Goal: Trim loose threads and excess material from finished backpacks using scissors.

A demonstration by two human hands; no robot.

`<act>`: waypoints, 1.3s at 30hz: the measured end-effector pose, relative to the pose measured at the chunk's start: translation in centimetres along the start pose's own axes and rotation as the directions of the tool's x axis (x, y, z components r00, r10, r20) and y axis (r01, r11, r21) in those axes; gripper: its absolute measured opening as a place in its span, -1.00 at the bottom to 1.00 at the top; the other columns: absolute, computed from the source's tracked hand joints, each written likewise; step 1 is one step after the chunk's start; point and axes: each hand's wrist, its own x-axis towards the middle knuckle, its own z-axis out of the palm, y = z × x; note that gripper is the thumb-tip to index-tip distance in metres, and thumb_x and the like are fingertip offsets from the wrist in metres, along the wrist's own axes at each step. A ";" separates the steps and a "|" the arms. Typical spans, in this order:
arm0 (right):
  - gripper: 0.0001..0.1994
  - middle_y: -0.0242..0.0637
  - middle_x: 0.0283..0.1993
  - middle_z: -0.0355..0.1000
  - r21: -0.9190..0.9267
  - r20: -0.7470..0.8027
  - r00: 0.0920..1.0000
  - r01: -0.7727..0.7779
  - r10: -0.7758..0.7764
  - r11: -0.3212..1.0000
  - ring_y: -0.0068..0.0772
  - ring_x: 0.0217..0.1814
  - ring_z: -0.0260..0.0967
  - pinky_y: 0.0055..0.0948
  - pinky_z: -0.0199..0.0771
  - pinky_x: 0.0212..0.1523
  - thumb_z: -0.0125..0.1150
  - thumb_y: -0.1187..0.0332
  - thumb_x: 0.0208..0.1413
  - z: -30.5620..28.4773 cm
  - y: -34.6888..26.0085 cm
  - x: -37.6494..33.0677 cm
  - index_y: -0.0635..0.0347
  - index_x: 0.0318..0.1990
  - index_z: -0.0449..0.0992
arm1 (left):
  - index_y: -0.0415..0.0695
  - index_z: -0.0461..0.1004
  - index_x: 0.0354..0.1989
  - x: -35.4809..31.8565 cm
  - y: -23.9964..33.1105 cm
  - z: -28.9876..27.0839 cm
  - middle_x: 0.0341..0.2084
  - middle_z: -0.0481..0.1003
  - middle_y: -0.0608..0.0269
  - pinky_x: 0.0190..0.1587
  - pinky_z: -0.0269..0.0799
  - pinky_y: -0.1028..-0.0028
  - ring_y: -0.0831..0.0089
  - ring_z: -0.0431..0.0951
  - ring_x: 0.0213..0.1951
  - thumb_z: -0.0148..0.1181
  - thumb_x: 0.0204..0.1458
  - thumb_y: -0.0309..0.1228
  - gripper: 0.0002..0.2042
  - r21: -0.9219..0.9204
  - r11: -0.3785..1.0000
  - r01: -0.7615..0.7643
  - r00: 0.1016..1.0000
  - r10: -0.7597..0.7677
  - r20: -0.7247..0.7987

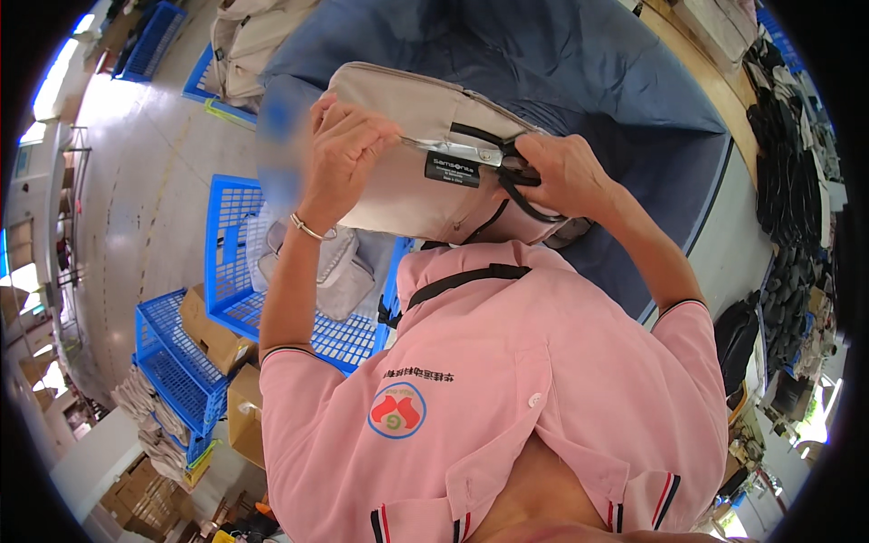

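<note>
Beige bag (425,154) gripped by left hand (344,149) and right hand (561,172), fingers closed on it, above blue-covered table (588,72), blue crate (240,271) just beside.

The person wears a pink short-sleeved polo shirt (507,380) with a placket and a small white button (534,399). The sleeve cuffs (288,351) and collar tips carry thin dark, white and red stripes. A round red, green and blue emblem (396,411) sits on the chest beneath a line of small dark lettering. A thin, seemingly metal bangle (308,229) circles the left wrist.
</note>
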 end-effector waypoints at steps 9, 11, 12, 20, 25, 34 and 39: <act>-0.69 -0.17 -0.49 0.41 0.117 -0.075 0.996 -0.048 0.057 0.992 -0.01 -0.42 0.44 -0.17 0.37 -0.47 0.37 0.19 -0.03 1.6 -0.9 -2.0 0.16 -0.43 0.36 | -0.09 0.60 -0.30 -2.0 -0.4 -1.5 -0.31 0.56 0.33 0.22 0.16 0.31 0.38 0.48 -0.13 0.22 0.07 -0.45 -0.94 -0.161 0.965 0.208 0.978 -0.201 0.059; -0.71 -0.17 -0.49 0.41 0.168 -0.059 0.995 -0.066 0.077 0.984 -0.01 -0.41 0.44 -0.17 0.39 -0.45 0.37 0.22 -0.05 2.7 -1.1 -3.2 0.16 -0.44 0.36 | -0.10 0.61 -0.24 -2.9 -2.5 -2.5 -0.27 0.56 0.31 0.19 0.22 0.36 0.39 0.49 -0.10 0.23 0.09 -0.44 -0.89 -0.340 0.859 0.383 0.921 -0.382 0.073; -0.70 -0.17 -0.52 0.37 0.200 -0.049 0.998 -0.028 0.038 0.979 -0.01 -0.45 0.41 -0.19 0.36 -0.47 0.41 0.27 -0.10 3.3 -1.0 -3.9 0.18 -0.42 0.36 | -0.12 0.58 -0.13 -2.6 -4.6 -3.0 -0.22 0.57 0.31 0.12 0.29 0.41 0.42 0.49 -0.07 0.22 0.12 -0.42 -0.83 -0.306 0.893 0.330 0.931 -0.361 -0.051; -0.68 -0.19 -0.45 0.37 0.216 -0.008 1.000 -0.012 0.014 0.976 -0.05 -0.39 0.43 -0.20 0.40 -0.43 0.42 0.35 -0.19 4.6 -1.1 -6.6 0.19 -0.36 0.36 | -0.19 0.50 0.04 -6.6 -8.8 1.3 -0.20 0.53 0.43 -0.06 0.35 0.64 0.68 0.46 -0.17 0.11 0.28 -0.30 -0.73 -0.823 0.052 0.566 0.673 -0.606 0.424; -0.64 -0.21 -0.48 0.35 0.159 -0.213 0.974 -0.047 0.080 0.986 -0.05 -0.43 0.40 -0.23 0.40 -0.43 0.48 0.32 -0.18 3.6 -0.5 -7.1 0.19 -0.35 0.36 | -0.20 0.55 -0.22 -6.6 -3.4 -3.4 -0.30 0.50 0.44 -0.15 0.32 0.65 0.70 0.40 -0.27 0.13 0.25 -0.38 -0.85 -0.851 0.370 0.374 0.670 -0.742 -0.029; -0.64 -0.21 -0.57 0.32 0.660 -0.208 0.679 -0.434 0.704 0.613 -0.52 -0.54 0.15 -0.48 0.21 -0.50 0.46 0.19 0.03 7.6 -0.2 -6.8 0.26 -0.39 0.41 | -0.19 0.59 -0.38 -6.6 6.9 0.1 -0.40 0.58 0.19 -0.25 0.43 0.36 0.28 0.52 -0.34 0.34 -0.06 -0.56 -0.92 -0.139 0.940 0.311 0.933 -0.330 -0.143; -0.71 -0.15 -0.48 0.45 0.555 -0.021 0.691 -0.593 0.723 0.583 -0.54 -0.41 0.38 -0.45 0.35 -0.37 0.32 0.26 0.18 12.6 -0.3 -9.1 0.32 -0.32 0.42 | -0.19 0.59 -0.35 -11.3 7.4 13.8 -0.46 0.53 0.19 -0.28 0.42 0.39 0.29 0.51 -0.37 0.33 -0.04 -0.51 -0.92 -0.378 0.835 0.400 0.915 -0.389 0.108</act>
